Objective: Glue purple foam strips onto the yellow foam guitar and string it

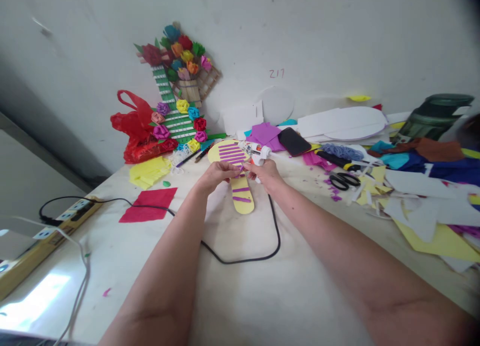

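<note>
A yellow cutout [245, 206] with a rounded wide top and a narrow stem lies on the table, crossed by several purple strips [231, 155]. Over its middle, my left hand [219, 175] pinches a short purple strip [240, 171] by its left end. The fingers of my right hand [264, 172] are closed at the other end of that strip. A white glue gun [258, 152] is right beside my right hand, partly covered by it; whether the hand also touches the gun I cannot tell. Its black cord [243, 260] loops across the table under my left forearm.
A power strip [63, 226] runs along the left edge. Red paper [148, 205] lies left of my arms. A paper-flower decoration [180, 86] leans on the wall. To the right are a phone [294, 141], scissors [344, 180], a cutter knife [333, 159] and paper scraps [423, 201].
</note>
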A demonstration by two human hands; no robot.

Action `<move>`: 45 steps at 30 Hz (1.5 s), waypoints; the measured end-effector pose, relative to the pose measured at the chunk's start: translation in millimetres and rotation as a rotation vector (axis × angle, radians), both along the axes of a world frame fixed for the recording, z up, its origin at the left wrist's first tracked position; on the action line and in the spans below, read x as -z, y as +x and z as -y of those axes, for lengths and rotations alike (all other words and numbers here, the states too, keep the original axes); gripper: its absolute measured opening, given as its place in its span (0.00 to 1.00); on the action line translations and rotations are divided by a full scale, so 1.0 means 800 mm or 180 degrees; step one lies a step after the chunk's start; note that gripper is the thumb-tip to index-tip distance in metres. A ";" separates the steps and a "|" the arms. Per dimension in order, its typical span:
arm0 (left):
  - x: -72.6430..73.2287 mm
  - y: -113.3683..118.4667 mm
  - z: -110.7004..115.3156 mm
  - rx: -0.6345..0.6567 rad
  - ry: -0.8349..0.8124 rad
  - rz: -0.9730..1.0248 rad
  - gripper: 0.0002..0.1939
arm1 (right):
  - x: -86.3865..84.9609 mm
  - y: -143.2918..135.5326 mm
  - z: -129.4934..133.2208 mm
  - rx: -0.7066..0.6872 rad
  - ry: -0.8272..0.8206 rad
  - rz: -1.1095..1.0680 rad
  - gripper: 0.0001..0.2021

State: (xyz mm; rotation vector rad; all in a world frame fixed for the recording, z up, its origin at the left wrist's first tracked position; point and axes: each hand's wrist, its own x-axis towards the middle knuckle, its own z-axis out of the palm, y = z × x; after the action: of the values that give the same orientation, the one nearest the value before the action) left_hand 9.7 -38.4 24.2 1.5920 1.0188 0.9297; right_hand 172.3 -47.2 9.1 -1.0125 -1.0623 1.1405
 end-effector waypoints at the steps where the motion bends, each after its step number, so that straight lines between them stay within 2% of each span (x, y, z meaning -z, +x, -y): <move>1: 0.001 -0.002 0.000 0.0021 -0.0048 0.0057 0.11 | 0.001 0.001 -0.001 -0.0036 0.0018 -0.0014 0.11; 13: 0.012 -0.019 -0.007 -0.0058 -0.0429 0.0964 0.10 | 0.001 0.009 0.000 -0.0136 0.0160 -0.0090 0.14; 21: 0.022 -0.032 -0.012 -0.0050 -0.0609 0.1536 0.10 | 0.000 0.029 -0.003 -0.0610 0.0258 0.0313 0.16; 26: 0.024 -0.035 -0.014 -0.0098 -0.0709 0.1691 0.09 | 0.001 0.037 -0.004 -0.0802 0.0340 0.0593 0.17; 39: 0.027 -0.037 -0.014 -0.0105 -0.0836 0.1893 0.08 | 0.005 0.038 -0.005 -0.1078 0.0561 0.0775 0.17; 45: 0.026 -0.035 -0.014 -0.0090 -0.0957 0.2024 0.08 | 0.001 0.037 0.000 -0.1067 0.0517 0.0863 0.17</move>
State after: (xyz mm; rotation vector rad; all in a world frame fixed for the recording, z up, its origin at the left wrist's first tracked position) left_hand -18.6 -27.1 3.2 0.9369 0.6853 1.1407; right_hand 201.6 -47.5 8.3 -0.8970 -1.5610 1.1803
